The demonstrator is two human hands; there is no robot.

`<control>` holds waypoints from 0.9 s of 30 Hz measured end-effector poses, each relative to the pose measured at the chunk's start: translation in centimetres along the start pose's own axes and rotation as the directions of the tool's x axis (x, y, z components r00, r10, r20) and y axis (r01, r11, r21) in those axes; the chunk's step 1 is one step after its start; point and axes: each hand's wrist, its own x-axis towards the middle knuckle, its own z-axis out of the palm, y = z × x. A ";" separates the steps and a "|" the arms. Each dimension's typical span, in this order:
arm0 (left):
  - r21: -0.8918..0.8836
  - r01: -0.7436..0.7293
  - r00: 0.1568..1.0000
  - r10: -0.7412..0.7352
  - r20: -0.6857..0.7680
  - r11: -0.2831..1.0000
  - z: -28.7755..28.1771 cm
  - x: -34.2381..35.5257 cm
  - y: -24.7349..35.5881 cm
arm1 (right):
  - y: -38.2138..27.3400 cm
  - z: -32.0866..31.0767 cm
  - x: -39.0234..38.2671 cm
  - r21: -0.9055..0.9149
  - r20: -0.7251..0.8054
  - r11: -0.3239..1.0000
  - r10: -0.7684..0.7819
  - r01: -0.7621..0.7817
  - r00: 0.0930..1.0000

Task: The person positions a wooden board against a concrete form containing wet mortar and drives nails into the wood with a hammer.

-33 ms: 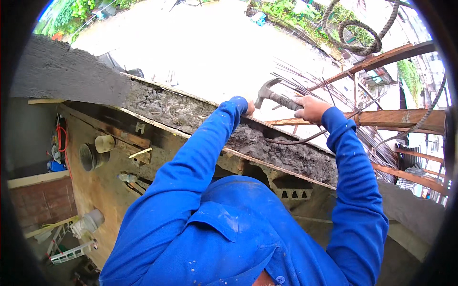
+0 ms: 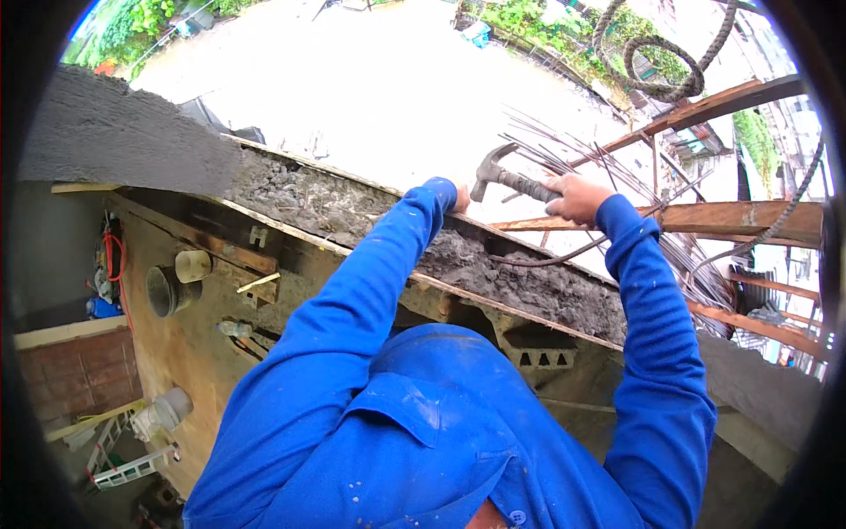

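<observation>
My right hand [image 2: 579, 201] is wrapped round the handle of a claw hammer [image 2: 526, 185], held above the outer side of the wall top. The hammer's metal head points toward my left hand [image 2: 462, 198], a short gap away. That left hand reaches over the far form board, and its fingers are hidden beyond the sleeve and the edge. Under my arms runs a trough of rough grey concrete [image 2: 300, 196] between two thin boards. A bent steel bar [image 2: 551, 262] sticks out of the concrete below the hammer.
Wooden beams [image 2: 740, 220] and several thin steel rods [image 2: 546, 145] lie beyond the wall at right. A coiled rope [image 2: 665, 92] hangs at upper right. Below left are a bucket [image 2: 162, 291], hollow blocks and a ladder [image 2: 137, 467]. Smooth grey plaster [image 2: 132, 132] covers the wall's left end.
</observation>
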 end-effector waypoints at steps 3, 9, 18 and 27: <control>0.009 -0.052 0.999 0.052 0.007 0.999 0.1 0.3 -0.8 | -4.0 -5.1 -2.3 0.154 0.145 0.956 0.227 -0.249 0.963; 0.250 -0.190 0.981 0.193 0.013 0.949 -0.5 0.6 -1.5 | -0.8 -2.6 -0.1 0.075 -0.121 0.982 0.179 -0.171 0.976; 0.066 -0.030 0.999 0.033 -0.037 0.997 -1.1 0.2 -0.7 | 1.4 -3.8 0.0 -0.011 -0.306 0.998 -0.070 0.069 0.950; 0.081 0.009 0.987 0.004 -0.161 0.997 -0.2 -0.4 -0.7 | -3.1 -3.9 -0.7 -0.066 0.046 0.997 -0.023 0.026 0.999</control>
